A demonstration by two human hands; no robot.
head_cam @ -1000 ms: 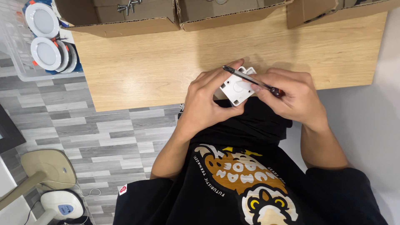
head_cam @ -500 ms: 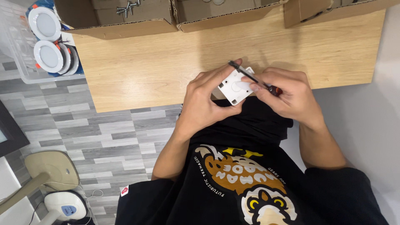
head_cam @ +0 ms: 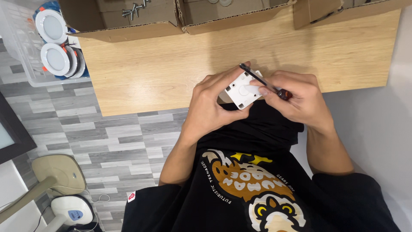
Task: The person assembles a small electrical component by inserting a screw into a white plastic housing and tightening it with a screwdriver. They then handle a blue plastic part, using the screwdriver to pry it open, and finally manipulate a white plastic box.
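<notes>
My left hand (head_cam: pixel 212 103) grips a small white square plastic box (head_cam: pixel 242 90) by its left and lower edges, just above the near edge of the wooden table (head_cam: pixel 171 68). My right hand (head_cam: pixel 296 96) holds a thin screwdriver (head_cam: pixel 262 80) with a dark shaft and a red-and-black handle. Its tip lies at the box's upper corner, and the shaft crosses the box's right side. Both hands hover over my lap, above a black printed shirt.
Open cardboard boxes (head_cam: pixel 137 23) line the table's far edge; one holds several screws (head_cam: pixel 131 10). A clear bin (head_cam: pixel 25 51) at the left holds round white lamp fittings (head_cam: pixel 53 60). A fan base (head_cam: pixel 58 172) and a white device (head_cam: pixel 71 210) stand on the grey floor.
The hands and the box have stayed in place. The screwdriver has shifted slightly along the box's upper right corner.
</notes>
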